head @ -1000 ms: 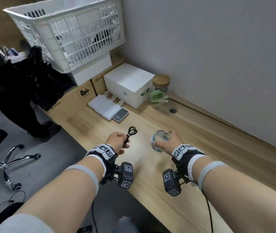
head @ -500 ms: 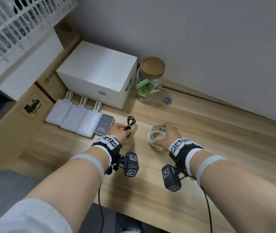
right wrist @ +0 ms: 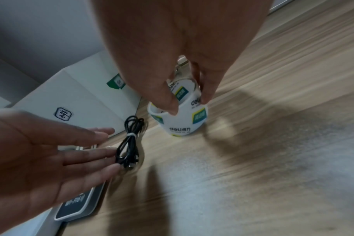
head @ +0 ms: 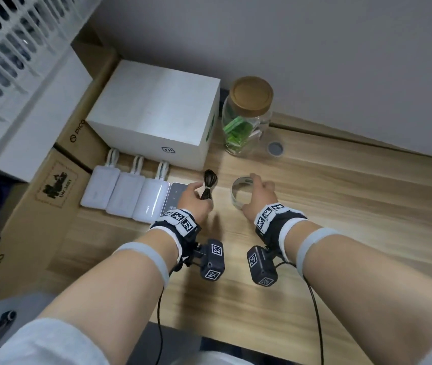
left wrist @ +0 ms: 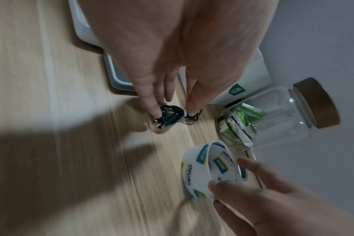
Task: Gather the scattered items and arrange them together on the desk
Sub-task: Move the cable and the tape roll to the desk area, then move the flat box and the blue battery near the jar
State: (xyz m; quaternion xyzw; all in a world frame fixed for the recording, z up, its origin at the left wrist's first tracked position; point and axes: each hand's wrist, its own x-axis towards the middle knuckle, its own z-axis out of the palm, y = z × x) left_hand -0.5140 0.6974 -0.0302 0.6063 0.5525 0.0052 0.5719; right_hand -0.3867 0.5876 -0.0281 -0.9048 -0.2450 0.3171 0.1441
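Touching cable bundle: left hand | tape roll: right hand pinching

Head camera above looking down, wrist cameras close, sharing desk

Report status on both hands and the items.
Left hand open, fingertips on cable bundle on desk. Right hand grips tape roll, on edge. Jar and white box close behind.
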